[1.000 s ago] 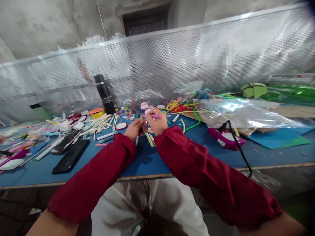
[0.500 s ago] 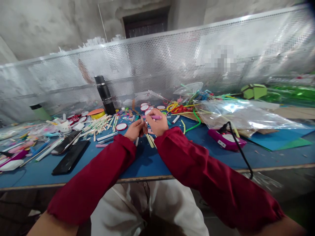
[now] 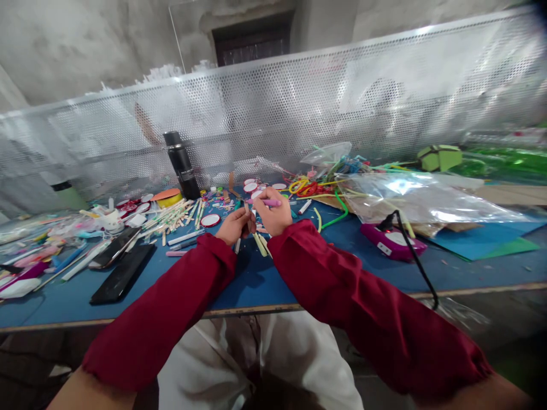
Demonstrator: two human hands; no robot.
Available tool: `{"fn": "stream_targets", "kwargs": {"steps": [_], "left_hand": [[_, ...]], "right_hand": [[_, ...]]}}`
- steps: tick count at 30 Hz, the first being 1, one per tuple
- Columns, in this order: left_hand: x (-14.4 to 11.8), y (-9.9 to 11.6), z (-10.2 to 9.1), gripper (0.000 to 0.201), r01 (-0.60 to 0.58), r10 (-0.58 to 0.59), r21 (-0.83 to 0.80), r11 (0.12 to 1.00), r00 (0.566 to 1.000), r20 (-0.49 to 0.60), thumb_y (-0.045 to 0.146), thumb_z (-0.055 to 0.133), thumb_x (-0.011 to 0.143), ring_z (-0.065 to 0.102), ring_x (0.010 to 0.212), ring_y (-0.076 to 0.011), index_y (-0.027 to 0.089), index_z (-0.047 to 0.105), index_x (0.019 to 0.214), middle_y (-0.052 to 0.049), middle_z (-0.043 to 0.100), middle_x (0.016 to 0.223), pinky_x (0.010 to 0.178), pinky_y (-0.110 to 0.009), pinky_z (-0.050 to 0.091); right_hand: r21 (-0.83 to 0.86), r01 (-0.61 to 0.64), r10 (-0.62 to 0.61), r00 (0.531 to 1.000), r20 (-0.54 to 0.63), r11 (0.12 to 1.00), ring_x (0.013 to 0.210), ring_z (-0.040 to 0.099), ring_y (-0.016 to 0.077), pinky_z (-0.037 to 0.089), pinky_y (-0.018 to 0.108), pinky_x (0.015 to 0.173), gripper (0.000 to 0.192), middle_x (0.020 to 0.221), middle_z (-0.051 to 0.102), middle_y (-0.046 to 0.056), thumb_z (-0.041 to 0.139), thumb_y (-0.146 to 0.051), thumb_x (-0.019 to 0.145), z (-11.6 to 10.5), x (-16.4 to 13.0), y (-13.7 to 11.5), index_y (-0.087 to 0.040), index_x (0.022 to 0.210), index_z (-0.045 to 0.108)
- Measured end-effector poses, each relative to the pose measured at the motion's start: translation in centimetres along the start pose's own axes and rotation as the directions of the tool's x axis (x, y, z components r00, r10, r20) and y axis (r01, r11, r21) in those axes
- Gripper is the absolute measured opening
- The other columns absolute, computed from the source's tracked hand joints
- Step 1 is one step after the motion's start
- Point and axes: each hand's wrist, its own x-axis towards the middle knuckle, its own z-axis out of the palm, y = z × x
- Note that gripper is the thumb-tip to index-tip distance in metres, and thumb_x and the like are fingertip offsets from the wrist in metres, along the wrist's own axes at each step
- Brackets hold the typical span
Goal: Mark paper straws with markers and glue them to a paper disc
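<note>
In the head view, my right hand (image 3: 277,213) grips a pink-purple marker (image 3: 270,203) like a pen, its tip end pointing left toward my other hand. My left hand (image 3: 233,226) is closed in a pinch right beside it; what its fingertips hold is too small and covered to make out. Below the hands, pale yellow-green strips (image 3: 260,245) lie on the blue tabletop (image 3: 252,290). Several more markers (image 3: 186,237) are to the left of my left hand, and a white one (image 3: 305,206) lies to the right of my right hand.
Two dark phones (image 3: 123,274) lie at left, near a pile of craft sticks (image 3: 173,219). A black bottle (image 3: 183,165) stands behind them, before a perforated metal screen (image 3: 273,114). At right are a purple device (image 3: 392,244) with a black cable and clear plastic bags (image 3: 421,199).
Both hands stay almost in place. The marker and the fingers of my right hand have shifted very slightly.
</note>
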Motion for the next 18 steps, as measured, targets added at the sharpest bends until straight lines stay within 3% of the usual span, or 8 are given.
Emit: {"fn": "stream_targets", "kwargs": {"steps": [18], "left_hand": [[0.16,-0.34,-0.14,0.038,0.004,-0.005,0.006,1.0,1.0,0.021,0.054,0.064,0.085,0.039,0.035,-0.0082,0.019,0.054,0.075,0.0,0.059,0.053,0.038,-0.024,0.022]], "right_hand": [[-0.013,-0.002,0.002,1.0,0.02,1.0,0.061,0.05,0.0137,0.037,0.029,0.06,0.014,0.064,0.057,-0.004,0.053,-0.023,0.077,-0.01,-0.01,0.13,-0.023,0.063,0.052]]}}
